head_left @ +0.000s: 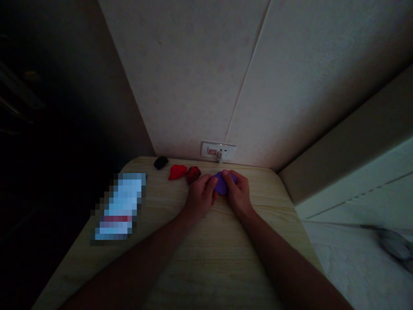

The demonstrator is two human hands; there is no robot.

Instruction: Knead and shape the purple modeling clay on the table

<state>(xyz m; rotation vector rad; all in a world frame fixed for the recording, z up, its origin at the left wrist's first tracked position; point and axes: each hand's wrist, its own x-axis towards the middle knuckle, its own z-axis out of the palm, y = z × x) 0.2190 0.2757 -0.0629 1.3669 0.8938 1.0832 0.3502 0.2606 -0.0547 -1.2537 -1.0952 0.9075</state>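
A flat, soft-looking purple piece (220,185) sits between the two hands, just above the far part of the table. The left hand (200,193) pinches its left edge, the thumb laid against the side that faces the camera and the fingers curled behind. The right hand (239,189) pinches its right part in the same way, with the thumb pressed on the upper right. The middle of the piece shows bare between the two thumbs; its underside and the fingertips behind it are hidden. A small orange-red bit (214,198) shows just below the purple piece, close by the left hand; whether it touches the table cannot be told.

To the left of the left hand, a dark red lump (193,173) lies just beside the knuckles, then a bright red piece (177,172) next to it, then a black piece (161,162) slightly apart, near the back edge. Further left and nearer, a lit screen (122,206) is pixelated, so any writing on it is unreadable. All these lie on the pale wood-grain table (206,262). Behind, a white wall socket (209,150) carries a reddish switch and a plug (220,156); any markings there are too small to read
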